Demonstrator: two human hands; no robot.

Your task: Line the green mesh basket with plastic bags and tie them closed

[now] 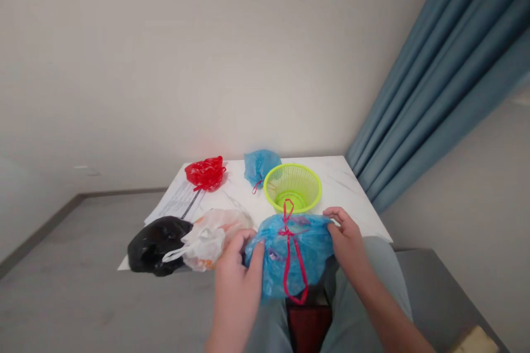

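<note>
My left hand (237, 271) grips the left side of a blue plastic bag (290, 256) that has a red drawstring (292, 256) hanging down its front. My right hand (345, 237) holds the bag's right side, and the bag hangs at the near table edge. Just beyond the bag stands a lime-green plastic basket (292, 187). Another small blue bag (260, 168) and a red plastic bag (206, 173) lie tied up at the far side of the white marble table (331, 187). Near my left hand lie a translucent white bag (207, 241) and a black bag (156, 245).
Papers (176, 204) with a dark pen (190, 204) lie under the red bag's near side. A blue curtain (414, 77) hangs to the right, and a wall stands behind the table. My knees and a dark red seat (308, 328) lie below, above a grey floor.
</note>
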